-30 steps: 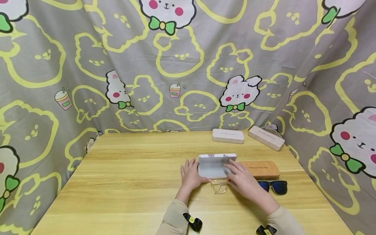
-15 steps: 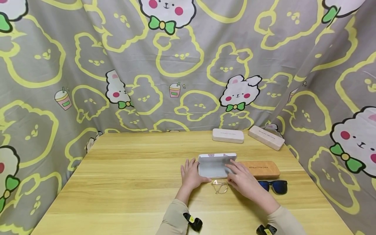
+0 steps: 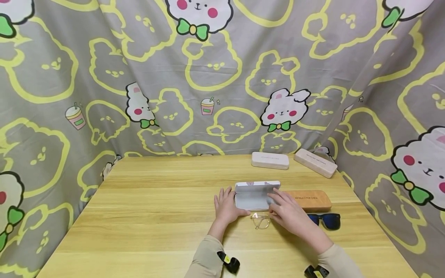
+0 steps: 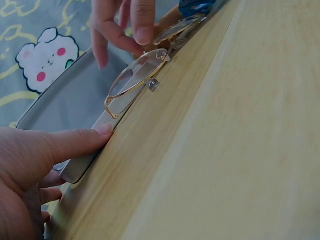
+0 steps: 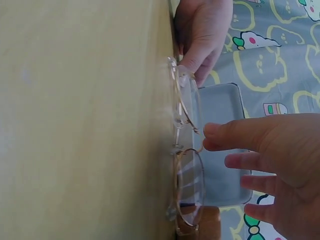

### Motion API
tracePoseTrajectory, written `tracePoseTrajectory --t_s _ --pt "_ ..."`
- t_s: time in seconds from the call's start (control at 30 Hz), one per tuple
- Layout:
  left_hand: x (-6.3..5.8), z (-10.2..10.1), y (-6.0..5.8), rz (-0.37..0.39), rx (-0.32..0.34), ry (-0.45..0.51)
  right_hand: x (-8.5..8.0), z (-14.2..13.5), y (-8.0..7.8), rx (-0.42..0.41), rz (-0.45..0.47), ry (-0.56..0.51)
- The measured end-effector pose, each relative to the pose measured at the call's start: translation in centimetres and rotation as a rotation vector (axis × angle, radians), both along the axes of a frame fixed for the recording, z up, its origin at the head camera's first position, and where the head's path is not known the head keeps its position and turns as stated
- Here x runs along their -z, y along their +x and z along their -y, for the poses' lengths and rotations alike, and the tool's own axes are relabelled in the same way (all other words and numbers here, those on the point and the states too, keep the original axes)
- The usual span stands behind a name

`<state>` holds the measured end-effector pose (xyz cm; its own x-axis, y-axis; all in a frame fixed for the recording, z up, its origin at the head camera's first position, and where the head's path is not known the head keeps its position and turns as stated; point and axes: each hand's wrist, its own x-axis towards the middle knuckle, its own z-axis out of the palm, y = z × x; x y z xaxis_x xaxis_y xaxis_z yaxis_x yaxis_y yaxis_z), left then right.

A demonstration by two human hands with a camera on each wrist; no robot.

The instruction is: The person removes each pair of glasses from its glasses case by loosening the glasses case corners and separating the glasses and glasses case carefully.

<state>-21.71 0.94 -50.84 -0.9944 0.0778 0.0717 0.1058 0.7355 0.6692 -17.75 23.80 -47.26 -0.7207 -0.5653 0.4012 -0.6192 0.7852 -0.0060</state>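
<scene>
Gold-rimmed glasses [image 5: 191, 186] (clear-lensed) are pinched by the right hand [image 3: 287, 215].

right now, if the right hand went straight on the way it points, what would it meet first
Most likely the open case, as the right hand slants toward its inside; whether it would touch the raised lid or the base first is unclear.

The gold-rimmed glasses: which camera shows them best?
The right wrist view: the gold-rimmed glasses show large there, their two lenses clearly apart. The left wrist view also shows both lenses, but from one end, so the far one looks thin. The head view shows them small, with the right hand at one side.
</scene>
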Motion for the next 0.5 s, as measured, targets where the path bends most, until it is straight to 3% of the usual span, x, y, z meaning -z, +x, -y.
tracePoseTrajectory --t_s 0.5 --pt "-0.2 0.0 0.2 -0.006 0.002 -0.007 -3.2 0.1 -0.8 -0.012 0.049 -0.037"
